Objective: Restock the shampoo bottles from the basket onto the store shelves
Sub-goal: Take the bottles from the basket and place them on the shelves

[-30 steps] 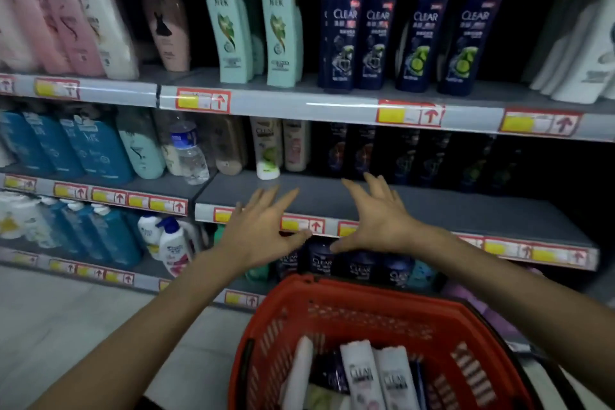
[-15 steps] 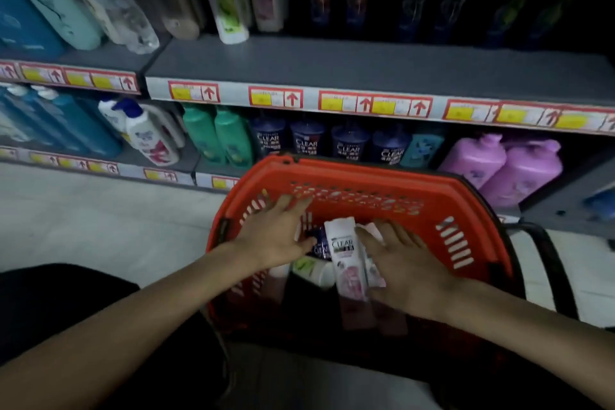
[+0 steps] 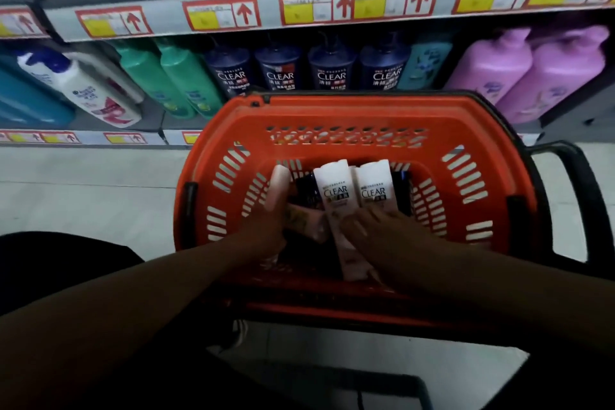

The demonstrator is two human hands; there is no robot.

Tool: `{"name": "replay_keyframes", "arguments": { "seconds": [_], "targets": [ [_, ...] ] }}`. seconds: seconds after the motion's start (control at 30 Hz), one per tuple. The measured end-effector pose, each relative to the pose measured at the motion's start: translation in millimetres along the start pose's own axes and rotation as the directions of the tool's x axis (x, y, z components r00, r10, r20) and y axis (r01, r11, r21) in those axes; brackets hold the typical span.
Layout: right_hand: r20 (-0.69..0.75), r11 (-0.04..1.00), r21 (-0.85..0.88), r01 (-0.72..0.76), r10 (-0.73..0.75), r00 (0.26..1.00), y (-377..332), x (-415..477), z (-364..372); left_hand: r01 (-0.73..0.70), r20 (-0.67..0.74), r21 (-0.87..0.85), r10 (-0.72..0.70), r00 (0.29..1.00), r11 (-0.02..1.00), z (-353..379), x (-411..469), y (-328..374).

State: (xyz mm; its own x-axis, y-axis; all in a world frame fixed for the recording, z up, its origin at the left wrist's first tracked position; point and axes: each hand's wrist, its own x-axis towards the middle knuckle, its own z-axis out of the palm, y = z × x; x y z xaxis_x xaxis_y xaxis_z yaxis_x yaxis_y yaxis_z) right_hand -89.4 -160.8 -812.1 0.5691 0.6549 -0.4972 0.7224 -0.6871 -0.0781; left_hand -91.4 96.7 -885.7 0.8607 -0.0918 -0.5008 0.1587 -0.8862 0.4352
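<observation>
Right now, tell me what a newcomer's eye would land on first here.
A red basket fills the centre, holding two white CLEAR bottles, with the left hand and right hand reaching in among them. Behind it, on the low shelf, stands a row of dark blue CLEAR bottles, with two purple bottles further right.
</observation>
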Motion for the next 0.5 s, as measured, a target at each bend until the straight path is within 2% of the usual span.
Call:
{"name": "replay_keyframes", "arguments": {
  "seconds": [0.13, 0.23, 0.33, 0.4, 0.5],
  "targets": [
    [0.018, 0.999, -0.033, -0.016, 0.016, 1.000, 2.0, 0.6, -4.0, 0.021, 0.063, 0.034, -0.023, 0.998, 0.999, 3.6, 4.1, 2.4],
    [-0.018, 0.999, 0.041, -0.029, 0.030, 0.999, 6.5, 0.6, -6.3, 0.069, 0.057, -0.033, -0.067, 0.996, 0.997, 3.7, 3.5, -2.3],
    [-0.051, 0.995, 0.097, -0.027, 0.032, 0.998, 10.6, -2.5, -9.3, 0.183, 0.079, -0.120, -0.175, 0.981, 0.976, -8.4, 0.8, 8.0],
    [-0.067, 0.999, 0.042, -0.012, 0.015, 0.998, 13.2, -3.4, -8.6, 0.212, 0.110, -0.127, -0.198, 0.974, 0.969, -18.6, 2.6, 19.9],
    [-0.061, 0.998, -0.042, -0.035, 0.033, 0.998, 16.0, -2.6, -10.1, 0.286, 0.095, -0.226, -0.271, 0.958, 0.931, -33.7, 8.2, 30.1]
  ]
}}
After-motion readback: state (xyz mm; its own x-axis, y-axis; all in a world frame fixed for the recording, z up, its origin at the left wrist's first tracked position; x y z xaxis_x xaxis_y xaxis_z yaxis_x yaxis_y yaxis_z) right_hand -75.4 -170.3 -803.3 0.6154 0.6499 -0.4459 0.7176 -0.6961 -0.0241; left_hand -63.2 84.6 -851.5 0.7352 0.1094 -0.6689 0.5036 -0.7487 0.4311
